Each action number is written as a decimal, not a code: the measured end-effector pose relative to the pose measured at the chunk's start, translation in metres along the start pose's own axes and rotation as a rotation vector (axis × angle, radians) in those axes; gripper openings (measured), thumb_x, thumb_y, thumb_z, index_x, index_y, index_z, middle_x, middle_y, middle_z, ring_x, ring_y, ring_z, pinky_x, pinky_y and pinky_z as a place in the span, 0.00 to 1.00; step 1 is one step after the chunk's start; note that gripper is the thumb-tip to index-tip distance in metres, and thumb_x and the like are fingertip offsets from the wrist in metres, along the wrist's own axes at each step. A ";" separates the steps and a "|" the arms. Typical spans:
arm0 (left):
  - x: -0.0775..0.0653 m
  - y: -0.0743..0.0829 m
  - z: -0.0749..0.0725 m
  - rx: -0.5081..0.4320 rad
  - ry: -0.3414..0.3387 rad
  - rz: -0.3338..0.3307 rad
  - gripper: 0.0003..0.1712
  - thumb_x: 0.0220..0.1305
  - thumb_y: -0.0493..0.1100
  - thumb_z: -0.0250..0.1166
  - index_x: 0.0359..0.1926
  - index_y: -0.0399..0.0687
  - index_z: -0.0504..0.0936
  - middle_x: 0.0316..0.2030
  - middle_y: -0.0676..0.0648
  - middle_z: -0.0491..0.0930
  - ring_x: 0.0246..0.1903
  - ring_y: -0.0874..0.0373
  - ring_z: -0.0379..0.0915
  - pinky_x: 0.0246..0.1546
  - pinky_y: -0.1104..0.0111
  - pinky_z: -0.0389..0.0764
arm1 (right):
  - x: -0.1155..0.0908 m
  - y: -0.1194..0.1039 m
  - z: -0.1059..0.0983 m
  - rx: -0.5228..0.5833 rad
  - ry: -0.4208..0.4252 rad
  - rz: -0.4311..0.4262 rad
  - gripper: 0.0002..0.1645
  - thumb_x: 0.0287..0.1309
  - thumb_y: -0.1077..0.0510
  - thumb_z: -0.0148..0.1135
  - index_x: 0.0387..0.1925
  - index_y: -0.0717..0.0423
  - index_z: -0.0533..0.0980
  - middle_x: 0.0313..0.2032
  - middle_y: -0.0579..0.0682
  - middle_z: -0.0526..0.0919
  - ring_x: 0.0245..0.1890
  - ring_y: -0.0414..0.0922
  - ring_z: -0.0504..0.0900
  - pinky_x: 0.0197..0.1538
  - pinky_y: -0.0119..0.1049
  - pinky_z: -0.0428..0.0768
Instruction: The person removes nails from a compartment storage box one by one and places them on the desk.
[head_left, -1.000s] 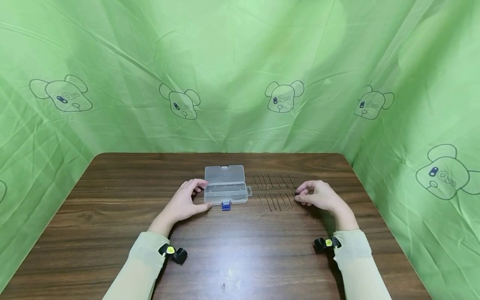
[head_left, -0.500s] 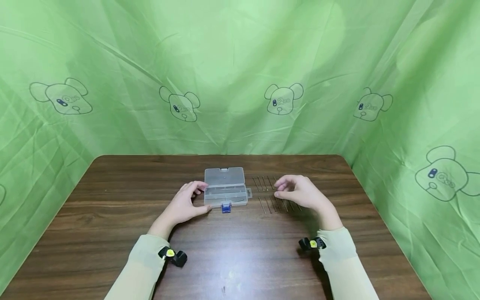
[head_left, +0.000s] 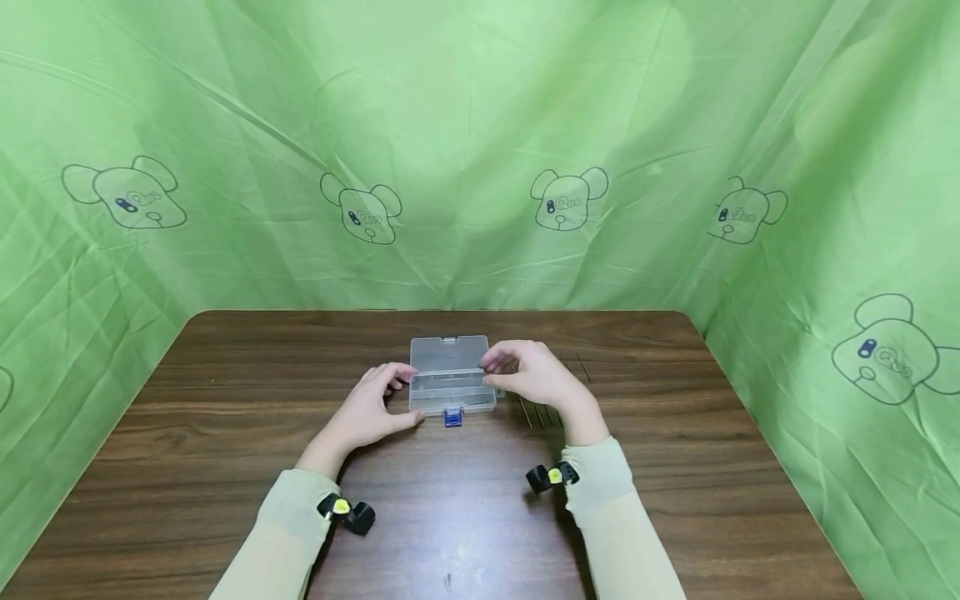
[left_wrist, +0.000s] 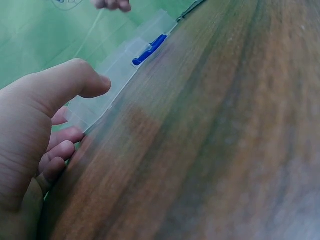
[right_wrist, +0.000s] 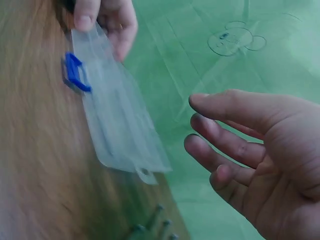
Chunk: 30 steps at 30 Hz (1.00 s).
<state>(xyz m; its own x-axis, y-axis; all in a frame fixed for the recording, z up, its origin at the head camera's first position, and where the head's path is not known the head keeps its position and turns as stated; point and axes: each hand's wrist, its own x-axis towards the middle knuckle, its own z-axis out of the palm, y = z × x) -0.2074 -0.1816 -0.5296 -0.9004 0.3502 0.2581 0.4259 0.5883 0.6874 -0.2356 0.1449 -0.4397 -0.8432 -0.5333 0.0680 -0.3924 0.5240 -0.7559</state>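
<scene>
A clear plastic box [head_left: 442,379] lies with its lid folded back and its blue latch [head_left: 453,418] toward me. My left hand [head_left: 370,406] holds the box's left end, thumb at the front corner and fingers behind. Over the right end hovers my right hand [head_left: 538,377]. The right wrist view shows its thumb and fingers [right_wrist: 206,125] bent and apart, with nothing visible between them. A thin rod lies faintly in the box's front compartment. Right of the box, thin metal nails or screws [head_left: 526,412] lie in two rows, partly hidden by my right hand and forearm.
The brown wooden table [head_left: 187,467] extends around the box on all sides. A green curtain [head_left: 465,242] with printed bear heads hangs behind its far edge. Each wrist carries a black strap with a small camera [head_left: 360,517].
My right hand has moved left from the right end of the rows of nails or screws to the box's right end. The left hand and box have stayed in place.
</scene>
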 end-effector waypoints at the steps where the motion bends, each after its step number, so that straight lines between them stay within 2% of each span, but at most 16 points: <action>1: 0.000 0.000 0.000 0.002 0.000 0.001 0.40 0.53 0.47 0.86 0.66 0.45 0.80 0.55 0.50 0.83 0.53 0.53 0.75 0.57 0.54 0.78 | 0.002 0.001 0.005 -0.004 -0.003 -0.006 0.14 0.66 0.59 0.78 0.51 0.59 0.87 0.42 0.46 0.90 0.45 0.44 0.88 0.53 0.42 0.86; 6: -0.001 0.001 0.000 -0.002 -0.001 -0.006 0.40 0.53 0.47 0.86 0.66 0.46 0.80 0.54 0.51 0.82 0.53 0.53 0.75 0.57 0.54 0.78 | 0.008 0.009 0.023 -0.054 -0.027 -0.032 0.12 0.66 0.59 0.78 0.49 0.53 0.88 0.45 0.45 0.91 0.50 0.46 0.88 0.57 0.48 0.85; 11: -0.001 0.001 0.000 -0.011 0.004 -0.006 0.41 0.53 0.46 0.86 0.66 0.46 0.80 0.54 0.50 0.82 0.53 0.53 0.75 0.58 0.54 0.78 | 0.009 0.011 0.029 -0.095 -0.042 -0.054 0.08 0.66 0.58 0.79 0.46 0.50 0.89 0.47 0.43 0.92 0.52 0.44 0.88 0.60 0.49 0.84; 20: -0.002 -0.001 0.000 -0.004 0.007 -0.008 0.41 0.53 0.47 0.86 0.66 0.46 0.80 0.55 0.50 0.83 0.53 0.53 0.75 0.57 0.54 0.78 | 0.014 0.014 0.036 -0.149 -0.038 -0.107 0.04 0.62 0.60 0.81 0.38 0.49 0.92 0.43 0.44 0.92 0.51 0.44 0.89 0.62 0.41 0.84; 25: -0.001 -0.001 0.000 -0.005 0.005 -0.008 0.41 0.53 0.47 0.86 0.66 0.46 0.80 0.55 0.50 0.82 0.53 0.53 0.75 0.58 0.54 0.78 | 0.015 0.014 0.040 -0.193 -0.038 -0.140 0.04 0.62 0.61 0.81 0.38 0.50 0.93 0.43 0.45 0.92 0.53 0.47 0.89 0.63 0.41 0.84; 30: -0.001 -0.001 0.001 0.000 0.001 -0.014 0.41 0.53 0.48 0.86 0.66 0.47 0.80 0.55 0.50 0.82 0.53 0.53 0.75 0.58 0.54 0.77 | 0.015 0.013 0.041 -0.218 -0.041 -0.133 0.04 0.62 0.61 0.80 0.38 0.50 0.93 0.43 0.45 0.92 0.53 0.47 0.89 0.63 0.41 0.84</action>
<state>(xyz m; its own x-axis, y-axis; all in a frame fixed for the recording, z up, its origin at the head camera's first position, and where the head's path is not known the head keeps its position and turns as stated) -0.2068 -0.1820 -0.5310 -0.9061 0.3418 0.2491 0.4136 0.5934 0.6905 -0.2381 0.1168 -0.4755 -0.7652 -0.6311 0.1277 -0.5724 0.5759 -0.5838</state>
